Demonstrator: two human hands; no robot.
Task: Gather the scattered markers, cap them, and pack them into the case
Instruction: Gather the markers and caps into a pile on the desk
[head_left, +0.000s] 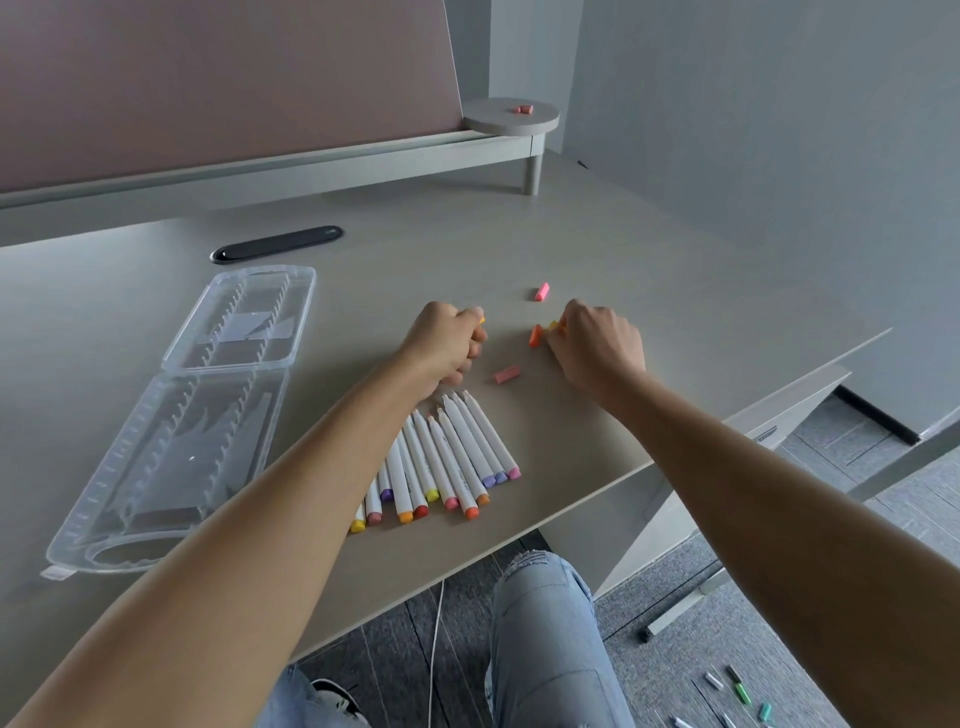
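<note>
**A:** Your right hand (597, 345) is the one to watch. Its fingers are curled down onto the grey desk (649, 249), pinching at something small and yellow-orange at their tips; I judge it a loose cap, but your knuckles hide most of it.

**B:** And the short orange cap (535, 335)?

**A:** Touching those same fingertips on their left side, standing nearly on end, between your two hands. Your right hand is far nearer to it than your left.

**B:** What is your left hand (449, 345) doing?

**A:** It is clenched around a marker; only an orange-yellow end shows past its knuckles, pointing toward your right hand. I cannot tell whether that end is capped.

**B:** So the coming move?

**A:** Probably bringing a cap across the gap onto that end. The marker's long axis runs through your fist, so the cap must line up with it.

**B:** Other loose caps?

**A:** A pink cap (542, 291) lies just beyond your right fingertips; a paler pink cap (507, 373) lies nearer you, between your wrists.

**B:** The rest?

**A:** A row of white-barrelled markers with coloured ends (441, 462) lies behind your left wrist. The clear plastic case (171, 415) lies open, well apart on your left hand's outer side.
</note>
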